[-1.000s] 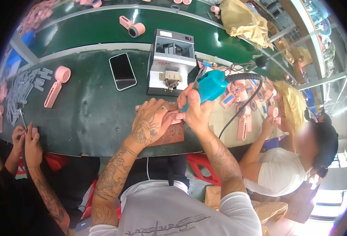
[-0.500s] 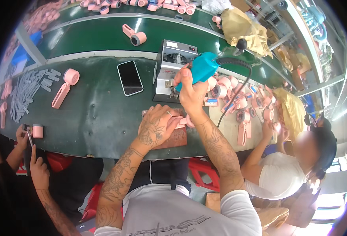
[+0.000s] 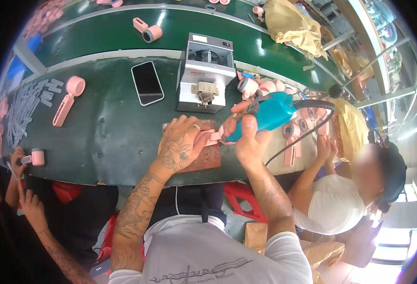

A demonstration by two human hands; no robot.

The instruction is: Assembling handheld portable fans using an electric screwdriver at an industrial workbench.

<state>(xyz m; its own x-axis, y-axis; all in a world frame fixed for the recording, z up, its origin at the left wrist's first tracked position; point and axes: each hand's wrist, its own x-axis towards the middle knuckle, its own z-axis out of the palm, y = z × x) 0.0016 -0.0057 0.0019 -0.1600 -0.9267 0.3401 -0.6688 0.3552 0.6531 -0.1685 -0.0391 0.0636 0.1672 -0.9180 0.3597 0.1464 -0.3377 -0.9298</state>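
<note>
My right hand (image 3: 252, 144) is closed around a teal electric screwdriver (image 3: 275, 111) with a dark cable. The tool is tilted, its front end down at a pink handheld fan (image 3: 212, 137). My left hand (image 3: 179, 146) presses this fan onto a reddish-brown board (image 3: 207, 161), covering much of it. Where the tip meets the fan is hidden by my right fingers. Just beyond my hands stands a silver screw feeder (image 3: 207, 75).
A phone (image 3: 148, 84), another pink fan (image 3: 69, 100) and a pile of grey strips (image 3: 28, 111) lie leftward. Pink fan parts (image 3: 291, 130) crowd the right, beside a co-worker (image 3: 336, 199). Another person's hands (image 3: 31, 206) work at far left. A green conveyor (image 3: 104, 35) runs behind.
My right hand has brought the screwdriver from the screw feeder down and toward me, to the fan under my left hand. The whole view has shifted slightly.
</note>
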